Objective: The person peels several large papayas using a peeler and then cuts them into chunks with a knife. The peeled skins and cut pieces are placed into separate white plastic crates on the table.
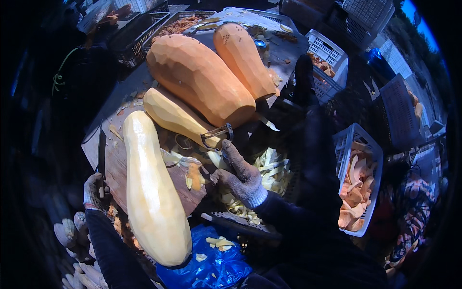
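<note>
My left hand (94, 191), gloved, grips the handle of a long knife (100, 151) at the board's left edge. My gloved right hand (239, 180) has forefinger and thumb apart, its fingertip at a peeler (216, 136) lying against a narrow peeled squash (175, 115). A long pale peeled squash (154, 188) lies between my hands on the wooden board (106, 159). Behind it lie a large orange peeled squash (197, 79) and a smaller orange one (243, 60).
Pale peel strips (269, 168) pile below the board's right side, above a blue plastic bag (211, 262). A white crate (364, 219) of orange pieces stands at right, another crate (337, 53) behind. Dark crates (130, 41) stand at back; unpeeled squash (67, 233) lie lower left.
</note>
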`<state>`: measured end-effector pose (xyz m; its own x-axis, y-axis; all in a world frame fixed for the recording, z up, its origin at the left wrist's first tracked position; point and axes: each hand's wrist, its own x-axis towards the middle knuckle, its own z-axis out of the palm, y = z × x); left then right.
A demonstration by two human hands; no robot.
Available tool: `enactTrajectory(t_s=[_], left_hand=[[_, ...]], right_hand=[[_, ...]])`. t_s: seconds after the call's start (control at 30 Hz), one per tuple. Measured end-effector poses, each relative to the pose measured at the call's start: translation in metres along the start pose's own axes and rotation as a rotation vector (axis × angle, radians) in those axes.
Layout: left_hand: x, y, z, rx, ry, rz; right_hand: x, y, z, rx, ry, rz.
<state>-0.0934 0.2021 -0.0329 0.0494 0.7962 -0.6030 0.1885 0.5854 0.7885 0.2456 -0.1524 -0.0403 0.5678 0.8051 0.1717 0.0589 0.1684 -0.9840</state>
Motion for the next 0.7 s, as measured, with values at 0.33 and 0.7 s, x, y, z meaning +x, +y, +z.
enactTrajectory(t_s=[0.33, 0.7], left_hand=[[-0.115, -0.049, -0.109, -0.296, -0.129, 0.401], [-0.308, -0.054, -0.046, -0.282, 0.208, 0.029]], right_hand=[[0.157, -0.01, -0.163, 0.171, 0.826, 0.035], [0.293, 0.026, -0.253, -0.483, 0.215, 0.544]])
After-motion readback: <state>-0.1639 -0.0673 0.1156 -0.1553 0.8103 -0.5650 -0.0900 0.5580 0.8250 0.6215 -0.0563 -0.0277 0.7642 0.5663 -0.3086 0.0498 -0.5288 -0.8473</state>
